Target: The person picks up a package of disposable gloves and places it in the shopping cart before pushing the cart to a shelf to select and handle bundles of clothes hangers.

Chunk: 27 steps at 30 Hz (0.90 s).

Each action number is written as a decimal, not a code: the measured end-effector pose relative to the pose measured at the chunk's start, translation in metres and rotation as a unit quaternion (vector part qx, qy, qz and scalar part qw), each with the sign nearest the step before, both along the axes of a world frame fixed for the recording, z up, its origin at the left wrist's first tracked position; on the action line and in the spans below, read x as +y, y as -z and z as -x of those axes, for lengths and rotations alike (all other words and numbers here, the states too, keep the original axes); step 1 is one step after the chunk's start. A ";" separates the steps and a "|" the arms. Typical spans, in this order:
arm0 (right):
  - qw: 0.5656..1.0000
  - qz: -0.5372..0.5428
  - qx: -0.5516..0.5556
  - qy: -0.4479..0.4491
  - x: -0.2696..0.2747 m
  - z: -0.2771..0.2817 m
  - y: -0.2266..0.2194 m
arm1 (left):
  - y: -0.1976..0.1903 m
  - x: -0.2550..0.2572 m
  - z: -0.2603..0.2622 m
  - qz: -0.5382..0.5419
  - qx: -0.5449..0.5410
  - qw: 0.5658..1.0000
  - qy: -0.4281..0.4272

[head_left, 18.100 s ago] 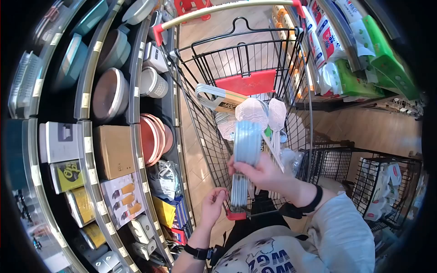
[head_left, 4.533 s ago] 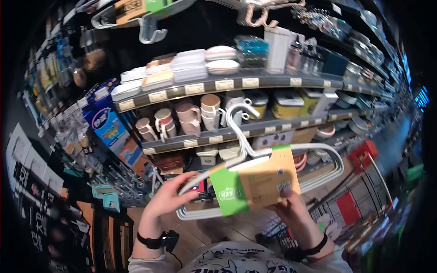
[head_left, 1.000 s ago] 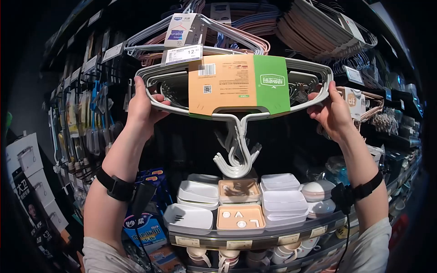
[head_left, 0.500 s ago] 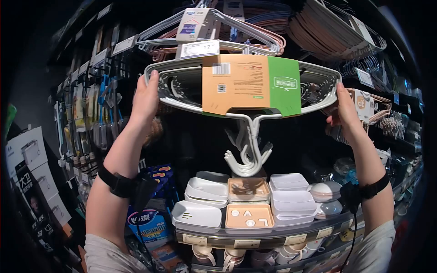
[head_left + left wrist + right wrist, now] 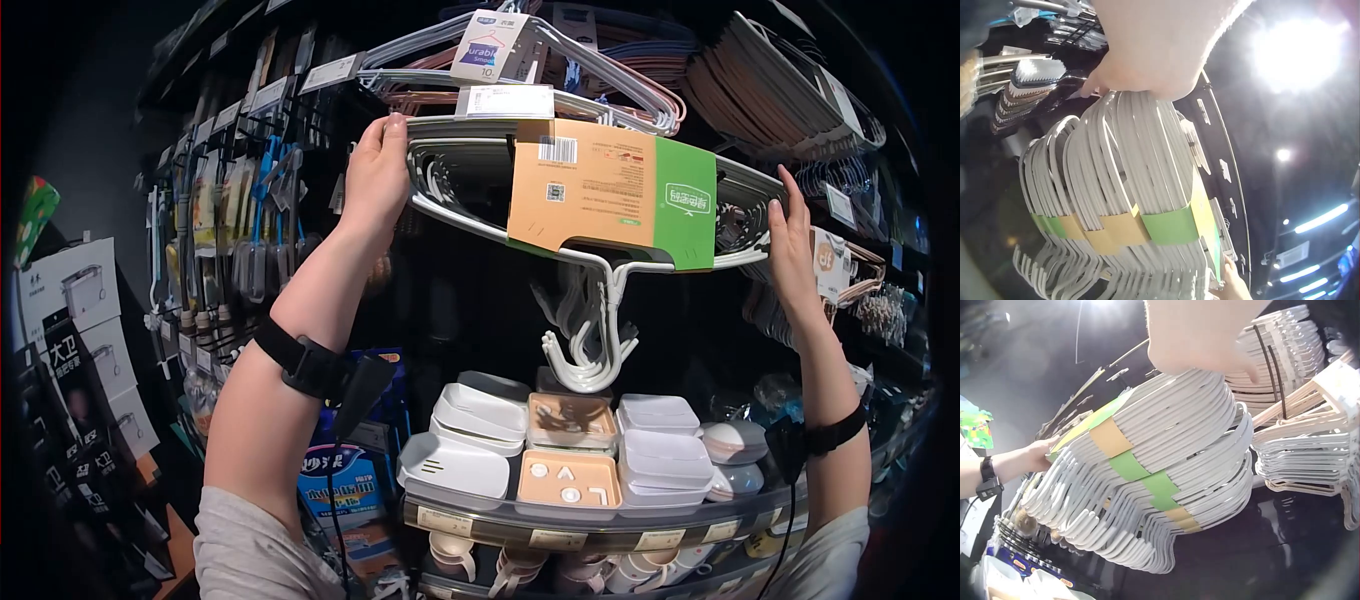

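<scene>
In the head view, a banded stack of white clothes hangers [image 5: 466,222] is held up before a shelf, hooks pointing down. An orange-and-green cardboard sleeve [image 5: 608,190] wraps its middle. My left hand [image 5: 378,180] grips the stack's left end, and my right hand [image 5: 793,250] holds its right end with fingers reaching up the side. Both wrist views show several sleeved hanger packs [image 5: 1147,156] lined up one behind another. The left palm covers the near end in the left wrist view, and the right palm lies over the hangers [image 5: 1191,419] in the right wrist view.
Above hang other hangers [image 5: 620,75] with a price tag [image 5: 505,101]. Below, a shelf carries white soap boxes [image 5: 455,470] and a peach tray [image 5: 570,480], with mugs [image 5: 515,572] beneath. Brushes hang at left, near printed cartons [image 5: 75,290]. More hangers [image 5: 800,90] fill the right.
Over the last second the stack and both hands have shifted right in the head view, with the right end tilting lower. Earlier a pack was carried from near the cart to this shelf.
</scene>
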State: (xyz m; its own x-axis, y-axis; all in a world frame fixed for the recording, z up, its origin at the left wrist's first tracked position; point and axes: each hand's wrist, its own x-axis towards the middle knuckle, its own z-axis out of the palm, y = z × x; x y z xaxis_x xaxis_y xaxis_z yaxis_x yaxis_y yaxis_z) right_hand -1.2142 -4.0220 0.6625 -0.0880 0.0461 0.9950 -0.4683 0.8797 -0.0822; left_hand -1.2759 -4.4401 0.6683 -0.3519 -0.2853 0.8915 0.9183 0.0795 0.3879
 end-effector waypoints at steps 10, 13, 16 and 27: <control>0.992 -0.010 -0.015 -0.128 0.017 0.030 -0.009 | -0.001 0.004 0.034 -0.018 -0.045 0.999 0.013; 0.992 -0.023 -0.010 -0.122 0.017 0.033 -0.011 | -0.003 0.004 0.036 -0.016 -0.052 0.998 0.023; 0.988 -0.018 -0.030 -0.153 0.021 0.043 -0.006 | -0.001 0.003 0.043 -0.010 -0.041 0.999 0.028; 0.995 -0.042 -0.055 -0.077 0.019 0.020 0.006 | 0.009 0.014 0.014 -0.056 -0.107 0.986 0.112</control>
